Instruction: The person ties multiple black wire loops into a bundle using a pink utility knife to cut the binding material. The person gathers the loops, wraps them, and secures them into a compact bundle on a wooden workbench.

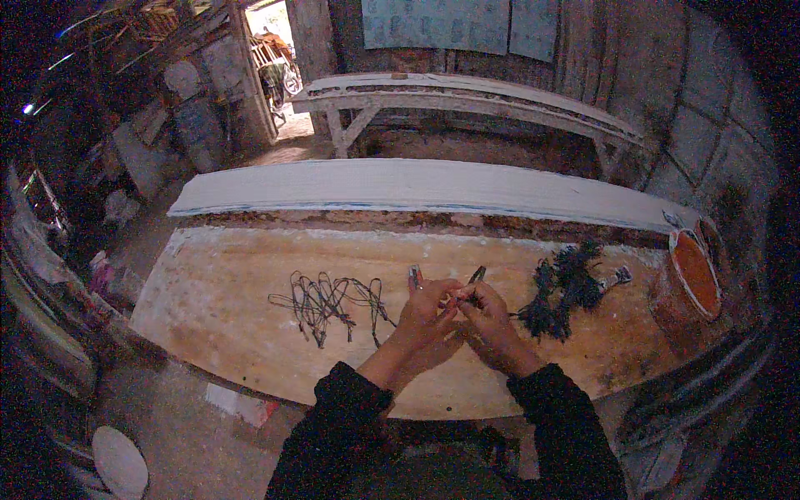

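Observation:
My left hand (427, 307) and my right hand (492, 315) meet over the middle of the wooden table, fingertips pinched together. What they grip between them is too small and blurred to name. A short dark slim piece (477, 274) sticks up just beyond my right fingers. Past my left knuckles shows a small pale and reddish item (415, 274), its kind unclear. To the left of my hands, several thin dark cord loops (321, 302) lie spread on the wood. Dark bundles of frayed strands (568, 287) lie to the right.
Along the far side of the wooden table (225, 325) runs a long white slab-like stack (400, 185). An orange-topped bucket (696, 273) stands at the right end. Farther back is a long bench (467, 98), with a bright doorway (283, 75) to its left.

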`<state>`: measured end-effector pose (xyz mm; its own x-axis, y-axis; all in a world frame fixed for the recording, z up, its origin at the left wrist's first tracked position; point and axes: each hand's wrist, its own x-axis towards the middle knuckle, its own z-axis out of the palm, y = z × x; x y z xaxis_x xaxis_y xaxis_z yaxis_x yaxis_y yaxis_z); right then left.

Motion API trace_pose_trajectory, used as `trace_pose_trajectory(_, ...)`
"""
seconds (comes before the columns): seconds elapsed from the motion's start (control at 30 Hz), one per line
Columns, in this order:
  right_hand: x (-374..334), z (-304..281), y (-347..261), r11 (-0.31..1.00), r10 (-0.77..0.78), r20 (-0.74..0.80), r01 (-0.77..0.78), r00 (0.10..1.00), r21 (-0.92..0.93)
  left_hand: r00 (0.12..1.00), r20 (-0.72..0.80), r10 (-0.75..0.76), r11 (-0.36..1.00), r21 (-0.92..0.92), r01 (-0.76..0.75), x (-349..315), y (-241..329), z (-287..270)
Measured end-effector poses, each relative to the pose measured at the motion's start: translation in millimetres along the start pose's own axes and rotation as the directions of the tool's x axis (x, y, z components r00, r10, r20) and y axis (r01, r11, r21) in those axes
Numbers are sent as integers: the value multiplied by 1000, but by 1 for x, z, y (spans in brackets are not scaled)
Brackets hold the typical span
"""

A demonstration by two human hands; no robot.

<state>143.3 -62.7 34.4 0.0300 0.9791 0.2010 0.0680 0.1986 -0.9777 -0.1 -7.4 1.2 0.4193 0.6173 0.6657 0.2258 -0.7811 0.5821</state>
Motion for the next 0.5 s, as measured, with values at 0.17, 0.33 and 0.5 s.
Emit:
trace_pose_trajectory(0.17, 1, -5, -8, 816, 289, 197, -348, 937, 461, 998, -59, -35, 999, -34, 33, -2, -2, 1)
trace_pose_trajectory(0.33, 10, -15, 18, 747, 262, 244, -357, 934, 561, 914, 80, -399, 776, -501, 383, -1, -4, 6)
trace_pose_trajectory(0.5, 7, -14, 12, 721, 303, 249, -392, 920, 571, 850, 130, -511, 540, -720, 435, 5, 12, 0)
